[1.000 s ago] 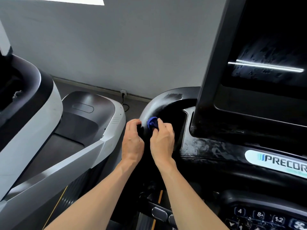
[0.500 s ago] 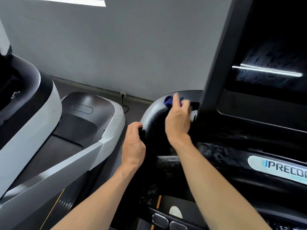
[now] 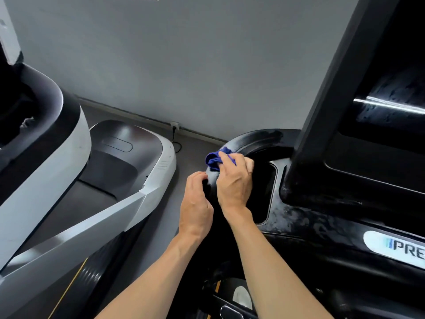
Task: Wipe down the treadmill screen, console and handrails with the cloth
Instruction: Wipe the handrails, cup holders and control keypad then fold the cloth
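Cloth (image 3: 216, 158) bunched, pointing up-left, in right hand (image 3: 233, 180)

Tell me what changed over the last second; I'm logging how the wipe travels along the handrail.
The right hand with the blue cloth swept up along the curved black handrail toward the screen post, then came back down and outward to the rail's outer bend. Its grip on the cloth never loosened. The left hand stayed curled on the rail's outer edge, and the neighbouring white treadmill did not move.

Head cam; faces fwd/down; close over console (image 3: 305, 217).
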`<state>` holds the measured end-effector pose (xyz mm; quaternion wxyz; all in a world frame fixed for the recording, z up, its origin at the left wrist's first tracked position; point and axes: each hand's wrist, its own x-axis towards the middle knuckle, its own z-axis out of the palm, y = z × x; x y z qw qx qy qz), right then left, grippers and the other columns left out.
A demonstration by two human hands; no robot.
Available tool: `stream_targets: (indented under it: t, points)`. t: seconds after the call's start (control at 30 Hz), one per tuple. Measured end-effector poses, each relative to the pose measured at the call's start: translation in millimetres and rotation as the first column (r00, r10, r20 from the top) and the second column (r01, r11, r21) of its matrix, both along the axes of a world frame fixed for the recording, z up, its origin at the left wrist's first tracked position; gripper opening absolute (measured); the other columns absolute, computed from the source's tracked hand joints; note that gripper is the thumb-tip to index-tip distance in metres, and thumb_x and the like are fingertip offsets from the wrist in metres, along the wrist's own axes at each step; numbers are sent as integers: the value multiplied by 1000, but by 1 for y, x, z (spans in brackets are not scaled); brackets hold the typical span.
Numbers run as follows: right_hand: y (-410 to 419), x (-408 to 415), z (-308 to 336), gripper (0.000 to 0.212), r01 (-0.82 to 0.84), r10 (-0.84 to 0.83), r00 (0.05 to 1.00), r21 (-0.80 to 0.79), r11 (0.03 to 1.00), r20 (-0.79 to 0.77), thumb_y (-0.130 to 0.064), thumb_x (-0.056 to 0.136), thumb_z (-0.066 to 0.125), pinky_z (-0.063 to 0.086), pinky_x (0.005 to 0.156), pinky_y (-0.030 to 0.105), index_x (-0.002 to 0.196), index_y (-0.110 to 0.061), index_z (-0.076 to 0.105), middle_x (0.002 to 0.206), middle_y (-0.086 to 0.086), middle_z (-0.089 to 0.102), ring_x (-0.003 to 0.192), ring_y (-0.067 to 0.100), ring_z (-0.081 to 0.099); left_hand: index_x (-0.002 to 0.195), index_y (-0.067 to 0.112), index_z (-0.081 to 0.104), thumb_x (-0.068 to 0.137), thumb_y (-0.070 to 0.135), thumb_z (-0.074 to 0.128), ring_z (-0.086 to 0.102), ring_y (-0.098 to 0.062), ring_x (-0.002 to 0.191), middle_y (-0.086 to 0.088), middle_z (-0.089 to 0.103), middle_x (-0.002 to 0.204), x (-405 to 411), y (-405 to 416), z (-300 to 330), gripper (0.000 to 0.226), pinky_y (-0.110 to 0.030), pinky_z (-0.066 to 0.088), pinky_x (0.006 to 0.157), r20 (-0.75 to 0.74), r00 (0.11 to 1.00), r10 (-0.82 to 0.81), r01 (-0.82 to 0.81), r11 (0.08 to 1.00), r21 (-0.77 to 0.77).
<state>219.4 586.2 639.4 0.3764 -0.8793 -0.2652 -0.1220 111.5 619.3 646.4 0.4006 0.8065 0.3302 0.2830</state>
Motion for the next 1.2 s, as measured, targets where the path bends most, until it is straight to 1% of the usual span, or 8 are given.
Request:
stream_targets:
  t: [0.07,0.17,0.33,0.43,0.6,0.83,1.1,1.2]
  points:
    - [-19,-23,-3,32,-92,91,996,-9,996,-20,-15,88,68,50,74,25,118,-25,73,111,-11,64,104,20,51,123,10,56,86,24,33,52,0,110,3,55,123,0,-1,3,46,-12,39,97,33,999,-2,2,1000,-16]
    - [-40,-1,3,29,-215,235,955,-121,969,184,-11,89,63,49,73,26,115,-20,73,107,-7,66,105,22,52,122,10,55,86,12,35,51,-3,107,2,55,122,0,-1,2,41,-15,40,96,18,1000,5,-5,1000,5]
    - [-19,110,19,17,235,-168,919,-155,959,356,-10,77,72,34,74,31,91,-19,75,80,-3,67,87,22,46,125,7,54,82,1,33,53,-16,112,-3,54,125,1,-1,0,49,-24,41,103,-16,1000,24,-24,1000,10]
    - [-14,106,12,26,249,-214,945,-124,960,246,-9,79,75,42,64,30,103,-19,76,87,-3,66,89,21,49,125,8,54,81,2,32,53,-15,112,-2,54,124,0,0,1,49,-23,41,103,-13,1000,22,-22,1000,-3]
    - [-11,27,15,26,-10,10,1000,-98,995,5,-23,92,65,45,55,26,116,-33,71,105,-13,63,105,17,51,122,9,55,84,10,30,53,-11,106,0,54,119,-2,-1,4,46,-16,41,100,17,999,37,-36,998,-53]
    - [-33,-23,4,25,-139,138,978,6,990,-158,-23,94,64,52,77,23,113,-36,72,112,-21,64,109,9,52,122,9,53,88,27,31,49,3,108,-3,51,120,-19,-2,8,44,-11,38,99,6,1000,-7,7,997,-82]
    - [-95,-91,3,31,-430,436,892,69,900,-117,-11,84,71,47,91,19,109,-29,76,109,-15,68,105,11,58,133,4,51,84,9,36,48,-14,120,-3,50,134,-76,-35,-3,51,-19,37,100,-145,989,17,-11,999,44]
    - [-73,-49,4,36,-347,349,934,42,937,-71,-1,80,62,49,88,26,106,-23,74,107,-5,70,97,20,61,139,3,51,82,-4,37,48,-22,131,-9,50,141,-86,-42,-7,59,-33,40,111,-233,972,-6,42,988,152]
